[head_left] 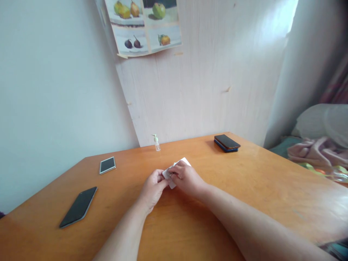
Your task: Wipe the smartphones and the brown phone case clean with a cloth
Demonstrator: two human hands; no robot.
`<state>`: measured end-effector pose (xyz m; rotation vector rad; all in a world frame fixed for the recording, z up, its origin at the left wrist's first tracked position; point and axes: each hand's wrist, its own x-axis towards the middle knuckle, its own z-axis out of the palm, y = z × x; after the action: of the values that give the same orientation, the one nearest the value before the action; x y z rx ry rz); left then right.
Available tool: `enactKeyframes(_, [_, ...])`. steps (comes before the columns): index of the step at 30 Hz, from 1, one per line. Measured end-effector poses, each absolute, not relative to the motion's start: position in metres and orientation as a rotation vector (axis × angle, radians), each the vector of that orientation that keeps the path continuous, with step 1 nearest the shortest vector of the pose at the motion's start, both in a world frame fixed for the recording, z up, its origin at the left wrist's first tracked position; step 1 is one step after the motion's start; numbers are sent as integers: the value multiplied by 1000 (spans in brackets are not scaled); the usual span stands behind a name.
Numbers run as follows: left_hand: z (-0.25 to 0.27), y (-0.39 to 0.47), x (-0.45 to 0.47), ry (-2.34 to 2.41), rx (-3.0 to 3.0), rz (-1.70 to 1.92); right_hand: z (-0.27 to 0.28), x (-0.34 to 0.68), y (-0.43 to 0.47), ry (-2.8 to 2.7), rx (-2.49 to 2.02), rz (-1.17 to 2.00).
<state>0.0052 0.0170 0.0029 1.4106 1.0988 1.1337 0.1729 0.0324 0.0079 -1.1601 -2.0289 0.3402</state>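
Near the middle of the table, a white flat object (186, 161), thin and straight-edged like a phone, is partly hidden under my hands. My left hand (154, 188) grips its left end between thumb and fingers. My right hand (188, 179) lies over its face with fingers bent and pressed together. A bit of something whitish shows by the right fingertips, too small to name. Beyond the hands, a small clear pump bottle (157, 145) with a pale green top stands upright, apart from both.
Left on the wooden table (130, 232) lie a white-framed phone (107, 165) and a larger dark phone (78, 208). Stacked dark phones (227, 142) lie back right. A pale board (195, 98) with fruit pictures (146, 27) stands behind. Bedding (312, 150) is beyond the right edge.
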Motion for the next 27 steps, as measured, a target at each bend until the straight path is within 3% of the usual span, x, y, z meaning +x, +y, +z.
enactKeyframes(3, [3,17,6,1087,1403,1139,14,174,27,-2211,-1059,207])
enactKeyframes(9, [6,15,7,1119,1412,1126,22,195,39,-2125,-1626,134])
enactKeyframes(16, [4,18,5,1089,1412,1150,18,173,17,-2421,-1171,161])
enactKeyframes(23, [3,19,4,1118,1416,1120,12,193,42,-2182,-1648,224])
enactKeyframes(27, [1,20,3,1113,1388,1154,8,184,33,-2289,-1456,233])
